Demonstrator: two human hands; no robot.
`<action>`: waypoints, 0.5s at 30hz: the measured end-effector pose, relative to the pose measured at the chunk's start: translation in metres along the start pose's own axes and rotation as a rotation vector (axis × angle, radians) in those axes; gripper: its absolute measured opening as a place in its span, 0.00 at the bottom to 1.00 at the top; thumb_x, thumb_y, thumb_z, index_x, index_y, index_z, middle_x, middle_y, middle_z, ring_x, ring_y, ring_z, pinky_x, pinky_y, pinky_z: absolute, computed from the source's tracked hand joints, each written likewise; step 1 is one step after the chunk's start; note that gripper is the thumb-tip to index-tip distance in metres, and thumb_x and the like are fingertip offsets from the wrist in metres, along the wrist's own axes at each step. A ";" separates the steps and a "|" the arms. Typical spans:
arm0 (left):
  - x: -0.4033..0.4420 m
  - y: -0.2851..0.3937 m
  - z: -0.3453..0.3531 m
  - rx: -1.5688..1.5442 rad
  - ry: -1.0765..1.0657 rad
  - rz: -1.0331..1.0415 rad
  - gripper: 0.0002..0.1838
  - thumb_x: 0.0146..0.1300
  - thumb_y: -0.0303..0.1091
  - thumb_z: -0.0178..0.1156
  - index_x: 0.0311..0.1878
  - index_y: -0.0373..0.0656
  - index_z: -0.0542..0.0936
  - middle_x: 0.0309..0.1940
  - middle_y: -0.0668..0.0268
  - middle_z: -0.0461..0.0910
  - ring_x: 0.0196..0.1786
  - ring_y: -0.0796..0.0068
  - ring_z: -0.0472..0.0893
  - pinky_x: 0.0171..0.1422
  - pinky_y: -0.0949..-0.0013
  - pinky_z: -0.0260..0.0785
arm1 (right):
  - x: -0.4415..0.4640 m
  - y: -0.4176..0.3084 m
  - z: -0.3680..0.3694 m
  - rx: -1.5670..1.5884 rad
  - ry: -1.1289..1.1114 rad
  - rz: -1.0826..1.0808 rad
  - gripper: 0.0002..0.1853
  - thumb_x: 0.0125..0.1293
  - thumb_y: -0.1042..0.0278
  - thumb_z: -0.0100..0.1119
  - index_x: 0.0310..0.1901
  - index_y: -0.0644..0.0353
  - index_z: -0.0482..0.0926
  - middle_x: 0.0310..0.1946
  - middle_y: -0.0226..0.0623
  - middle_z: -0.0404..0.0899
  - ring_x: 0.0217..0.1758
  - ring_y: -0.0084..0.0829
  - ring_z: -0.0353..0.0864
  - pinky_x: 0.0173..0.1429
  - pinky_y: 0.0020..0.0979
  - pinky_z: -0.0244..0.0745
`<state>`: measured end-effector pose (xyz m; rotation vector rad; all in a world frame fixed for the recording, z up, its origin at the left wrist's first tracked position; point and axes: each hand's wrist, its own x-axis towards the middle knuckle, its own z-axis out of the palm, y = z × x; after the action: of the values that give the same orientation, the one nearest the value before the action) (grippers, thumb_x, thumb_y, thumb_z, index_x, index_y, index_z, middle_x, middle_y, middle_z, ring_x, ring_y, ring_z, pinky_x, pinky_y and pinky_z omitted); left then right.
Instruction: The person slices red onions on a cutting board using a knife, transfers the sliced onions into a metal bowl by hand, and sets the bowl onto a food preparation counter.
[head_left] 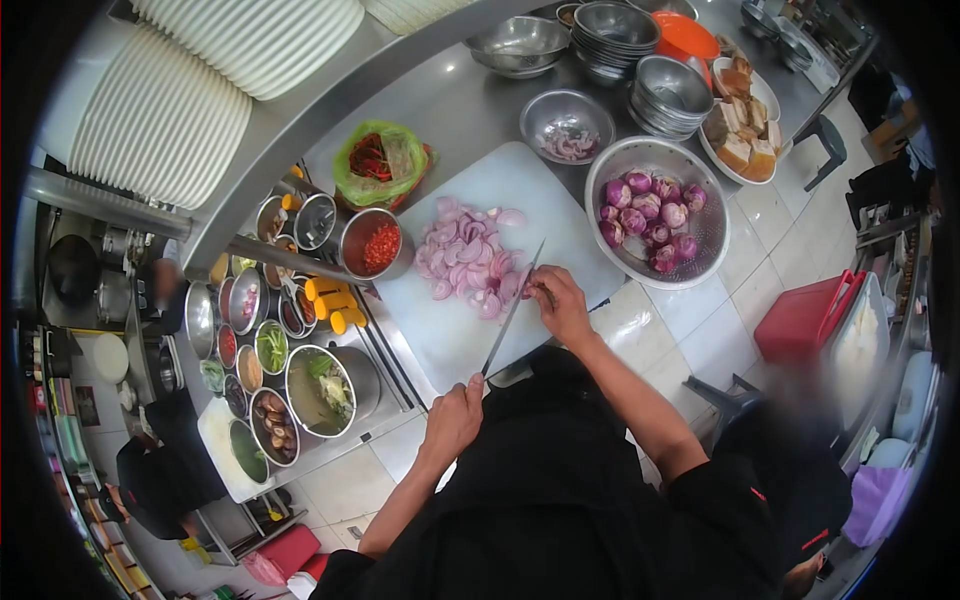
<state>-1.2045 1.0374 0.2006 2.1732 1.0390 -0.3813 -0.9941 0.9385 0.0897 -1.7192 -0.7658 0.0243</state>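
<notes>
My left hand [455, 418] is closed round the handle of a long knife [513, 312], whose blade points up and away across the white cutting board [430, 335]. Beside the blade, the fingers of my right hand [560, 305] press together on a piece of purple onion, mostly hidden by them. Sliced purple onion [465, 250] lies in a loose pile left of the knife. Whole peeled purple onions [648, 208] fill a metal colander [712, 252] at the board's right. Behind the board, a metal bowl [560, 104] holds some slices.
A cup of chopped red chili [378, 248] and a green bag of chilies [380, 165] border the board's left. Several ingredient containers [320, 390] stand further left. Stacked plates [160, 110] are upper left, stacked bowls [672, 92] behind. Other people [165, 450] stand at both sides.
</notes>
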 end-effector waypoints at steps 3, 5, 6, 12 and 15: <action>-0.007 -0.009 0.005 0.029 -0.002 0.011 0.35 0.76 0.55 0.39 0.33 0.28 0.79 0.31 0.32 0.78 0.42 0.28 0.78 0.50 0.40 0.68 | 0.000 -0.003 -0.002 0.008 0.013 -0.010 0.10 0.56 0.84 0.62 0.40 0.63 0.79 0.41 0.42 0.80 0.47 0.47 0.79 0.50 0.41 0.75; 0.001 -0.017 0.015 0.043 0.003 0.018 0.35 0.76 0.54 0.39 0.33 0.28 0.79 0.31 0.32 0.78 0.42 0.28 0.78 0.50 0.40 0.68 | 0.001 -0.003 -0.003 0.005 0.019 -0.031 0.10 0.56 0.84 0.62 0.40 0.63 0.79 0.40 0.41 0.80 0.47 0.48 0.79 0.50 0.42 0.75; 0.011 -0.021 0.024 0.067 0.023 0.069 0.35 0.76 0.55 0.40 0.33 0.28 0.79 0.31 0.32 0.79 0.41 0.28 0.78 0.50 0.39 0.69 | 0.001 -0.002 -0.003 -0.016 0.016 -0.045 0.10 0.56 0.84 0.62 0.39 0.63 0.79 0.40 0.41 0.80 0.46 0.48 0.79 0.50 0.42 0.75; 0.032 0.001 0.014 0.043 0.019 0.035 0.35 0.76 0.56 0.40 0.34 0.29 0.79 0.32 0.32 0.79 0.43 0.29 0.79 0.51 0.40 0.69 | -0.002 -0.001 0.000 -0.004 -0.004 0.004 0.09 0.56 0.84 0.63 0.38 0.62 0.79 0.39 0.40 0.80 0.46 0.46 0.79 0.49 0.40 0.76; 0.023 0.004 0.003 -0.009 0.004 0.023 0.35 0.76 0.57 0.40 0.34 0.29 0.79 0.33 0.32 0.79 0.43 0.28 0.78 0.52 0.40 0.69 | -0.002 0.001 0.000 0.006 0.012 0.009 0.09 0.57 0.84 0.63 0.38 0.62 0.79 0.39 0.41 0.80 0.45 0.46 0.79 0.49 0.40 0.76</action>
<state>-1.1866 1.0463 0.1883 2.1765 1.0151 -0.3613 -0.9953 0.9379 0.0884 -1.7158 -0.7486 0.0221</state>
